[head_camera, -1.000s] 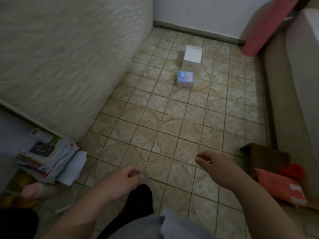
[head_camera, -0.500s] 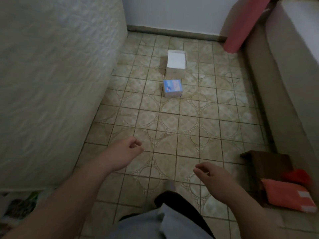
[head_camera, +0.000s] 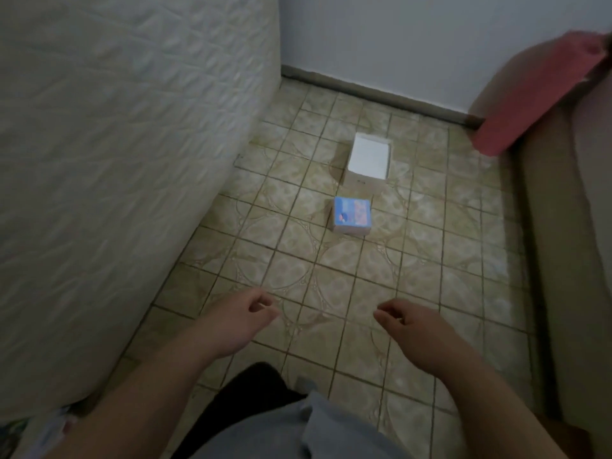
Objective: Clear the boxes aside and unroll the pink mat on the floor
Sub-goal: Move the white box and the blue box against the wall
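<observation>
Two boxes stand on the tiled floor ahead of me: a white box [head_camera: 368, 160] farther off and a smaller blue printed box [head_camera: 351, 215] just in front of it. The rolled pink mat [head_camera: 533, 94] leans upright in the far right corner against the sofa. My left hand [head_camera: 240, 318] and my right hand [head_camera: 410, 326] hang in front of me over the floor, fingers loosely curled, holding nothing. Both hands are well short of the boxes.
A white quilted mattress [head_camera: 116, 160] stands on edge along the left. A beige sofa [head_camera: 569, 243] runs along the right. The white wall [head_camera: 381, 38] with a dark skirting closes the far end. Papers [head_camera: 20, 429] lie at the bottom left corner.
The view has moved forward along the floor, so the boxes and the pink mat appear nearer. Both hands stay loosely curled and have drifted closer together. The papers and the red cushion have mostly left view.
</observation>
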